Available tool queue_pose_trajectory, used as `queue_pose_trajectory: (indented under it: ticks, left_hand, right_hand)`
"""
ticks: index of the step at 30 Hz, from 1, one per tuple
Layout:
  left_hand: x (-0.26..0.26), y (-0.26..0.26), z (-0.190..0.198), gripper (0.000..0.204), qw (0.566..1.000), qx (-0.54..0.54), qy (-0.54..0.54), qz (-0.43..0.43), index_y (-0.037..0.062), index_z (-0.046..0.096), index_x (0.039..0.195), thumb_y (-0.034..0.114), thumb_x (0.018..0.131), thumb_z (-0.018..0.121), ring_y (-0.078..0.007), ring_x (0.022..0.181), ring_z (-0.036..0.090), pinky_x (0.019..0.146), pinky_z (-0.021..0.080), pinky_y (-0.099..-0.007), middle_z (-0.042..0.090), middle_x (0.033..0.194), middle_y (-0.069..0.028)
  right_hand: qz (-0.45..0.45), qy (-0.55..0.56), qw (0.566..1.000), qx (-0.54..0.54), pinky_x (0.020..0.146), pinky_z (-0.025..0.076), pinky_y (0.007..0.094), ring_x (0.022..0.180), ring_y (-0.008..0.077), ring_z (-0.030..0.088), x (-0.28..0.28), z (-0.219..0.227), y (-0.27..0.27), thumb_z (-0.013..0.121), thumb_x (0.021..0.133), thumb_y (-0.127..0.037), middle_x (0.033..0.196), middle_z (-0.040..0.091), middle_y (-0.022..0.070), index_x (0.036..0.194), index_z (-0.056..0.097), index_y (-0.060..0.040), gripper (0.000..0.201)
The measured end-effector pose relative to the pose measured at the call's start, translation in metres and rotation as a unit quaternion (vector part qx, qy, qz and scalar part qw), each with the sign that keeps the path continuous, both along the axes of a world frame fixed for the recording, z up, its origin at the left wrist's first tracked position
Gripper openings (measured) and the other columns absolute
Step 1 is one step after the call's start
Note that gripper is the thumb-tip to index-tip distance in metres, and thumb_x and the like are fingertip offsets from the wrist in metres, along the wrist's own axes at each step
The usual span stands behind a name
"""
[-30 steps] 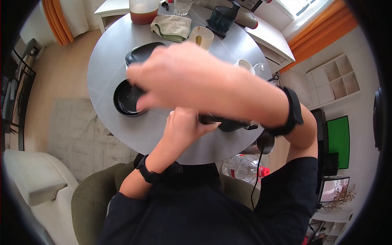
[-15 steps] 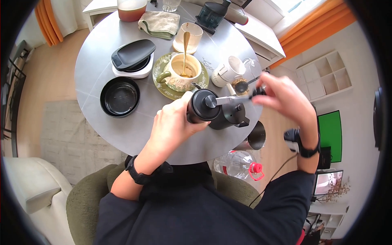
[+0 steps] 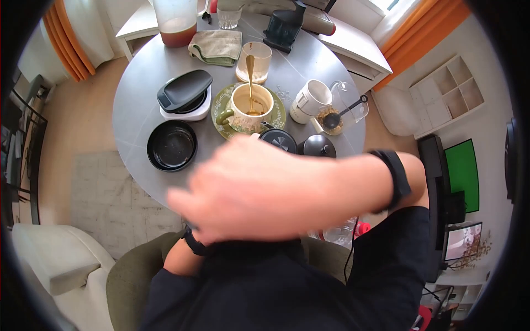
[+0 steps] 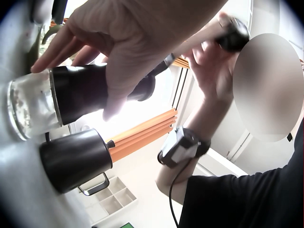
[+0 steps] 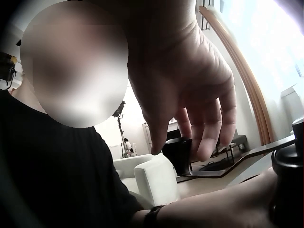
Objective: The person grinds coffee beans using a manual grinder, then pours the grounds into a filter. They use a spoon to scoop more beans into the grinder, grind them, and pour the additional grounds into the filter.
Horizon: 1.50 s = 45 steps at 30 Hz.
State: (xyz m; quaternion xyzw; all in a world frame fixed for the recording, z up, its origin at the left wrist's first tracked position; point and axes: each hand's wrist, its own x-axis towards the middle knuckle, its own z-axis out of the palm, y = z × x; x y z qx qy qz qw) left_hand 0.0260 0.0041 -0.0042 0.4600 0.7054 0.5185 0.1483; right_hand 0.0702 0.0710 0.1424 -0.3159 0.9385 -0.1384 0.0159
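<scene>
My left hand grips the black body of a manual coffee grinder, whose clear lower jar stands close over the table. In the head view only the grinder's round top shows past my right arm, which hides most of the left hand. My right hand, blurred, is on the near side of the grinder. In the right wrist view its thumb and fingers hold the black knob at the end of the metal crank arm. Beside the grinder stands a small black pitcher with a lid.
Beyond the grinder, a cup with a gold spoon stands on a green saucer. Leftward are a black round dish and a white scale bearing a dark tray. At right sit a white mug and a black scoop.
The crank has swung round: my right hand went from the far left to the right of the grinder, and is now on its near left side. The left hand keeps its hold.
</scene>
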Motion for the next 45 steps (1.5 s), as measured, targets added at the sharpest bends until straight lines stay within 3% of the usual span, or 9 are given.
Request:
queue_pose_trajectory:
  ticks: [6,12,16,22,24,31,34,38,45]
  left_hand:
    - [0.003,0.004,0.013,0.046,0.999,-0.014,0.004,0.029,0.0042,0.058,0.1,0.026,0.067,0.081,-0.0353,0.077,0.066,0.068,0.053,-0.0412,0.067,0.082,-0.014]
    - [0.004,0.003,0.015,0.045,0.999,-0.013,-0.023,0.03,0.0081,0.058,0.1,0.026,0.066,0.082,-0.0349,0.081,0.066,0.069,0.053,-0.0435,0.068,0.082,-0.0135]
    - [0.003,0.002,0.02,0.051,0.997,-0.053,-0.038,0.032,0.0054,0.062,0.109,0.021,0.065,0.083,-0.0286,0.083,0.07,0.073,0.053,-0.0361,0.07,0.088,-0.0135]
    - [0.005,0.002,0.014,0.047,0.999,-0.012,-0.024,0.031,0.0088,0.057,0.102,0.024,0.065,0.083,-0.0332,0.079,0.067,0.067,0.053,-0.042,0.068,0.082,-0.0129]
    - [0.005,0.002,0.015,0.046,0.999,-0.024,-0.038,0.027,0.0087,0.057,0.101,0.024,0.066,0.082,-0.0343,0.079,0.067,0.067,0.053,-0.0422,0.068,0.082,-0.0134]
    - [0.005,-0.004,0.021,0.043,0.987,0.075,-0.14,-0.027,0.0072,0.058,0.1,0.025,0.069,0.08,-0.0319,0.078,0.066,0.068,0.052,-0.0381,0.066,0.084,-0.0172]
    - [0.001,0.002,0.004,0.049,0.999,0.031,-0.014,-0.001,0.0026,0.058,0.102,0.028,0.067,0.082,-0.0295,0.071,0.066,0.064,0.052,-0.0372,0.067,0.082,-0.0142]
    - [0.003,0.005,0.005,0.047,0.999,-0.011,0.014,0.044,0.0056,0.056,0.098,0.029,0.066,0.082,-0.0343,0.076,0.067,0.064,0.052,-0.0429,0.068,0.08,-0.0143]
    - [0.003,0.001,0.018,0.046,0.999,-0.026,-0.022,0.026,0.0079,0.056,0.098,0.027,0.066,0.082,-0.0355,0.081,0.066,0.068,0.053,-0.0436,0.068,0.082,-0.0142]
  right_hand:
    - [-0.234,0.027,0.965,0.112,0.066,0.052,0.0431,0.077,0.0349,0.065,-0.075,-0.004,0.047,0.065,0.082,-0.047,0.076,0.065,0.0158,0.094,0.06,-0.003,0.046]
    - [-0.386,0.043,0.911,0.139,0.067,0.048,0.0419,0.079,0.0336,0.062,-0.034,-0.008,0.139,0.064,0.085,-0.048,0.08,0.064,0.0177,0.093,0.058,-0.002,0.047]
    - [-0.398,0.025,0.895,0.2,0.061,0.047,0.0408,0.071,0.0342,0.061,0.047,0.007,0.157,0.073,0.078,-0.042,0.071,0.062,0.0165,0.091,0.057,-0.0032,0.043]
    - [-0.398,-0.278,0.855,0.185,0.063,0.049,0.0427,0.076,0.0357,0.062,0.113,0.048,0.073,0.076,0.073,-0.033,0.079,0.062,0.0145,0.091,0.052,-0.0045,0.041]
    - [-0.25,-0.22,0.936,0.116,0.059,0.05,0.0422,0.073,0.0364,0.063,0.122,0.041,0.051,0.074,0.075,-0.027,0.074,0.059,0.0133,0.093,0.049,-0.0028,0.039]
    - [-0.025,-0.033,0.991,0.13,0.055,0.05,0.04,0.066,0.029,0.063,0.028,0.017,-0.016,0.066,0.082,-0.03,0.065,0.055,0.0099,0.082,0.048,-0.0027,0.033]
    - [-0.09,-0.022,0.991,0.095,0.066,0.055,0.0413,0.076,0.0315,0.069,-0.039,0.006,-0.005,0.07,0.077,-0.033,0.083,0.067,0.0168,0.086,0.069,-0.0021,0.033]
    - [-0.227,0.064,0.962,0.133,0.064,0.053,0.0427,0.079,0.0346,0.065,-0.09,-0.011,0.07,0.07,0.078,-0.047,0.083,0.066,0.0154,0.092,0.063,-0.0043,0.045]
    - [-0.412,-0.073,0.904,0.089,0.048,0.044,0.0305,0.051,0.0184,0.058,0.006,0.011,0.168,0.077,0.075,-0.042,0.06,0.057,0.0104,0.078,0.057,0.0001,0.047]
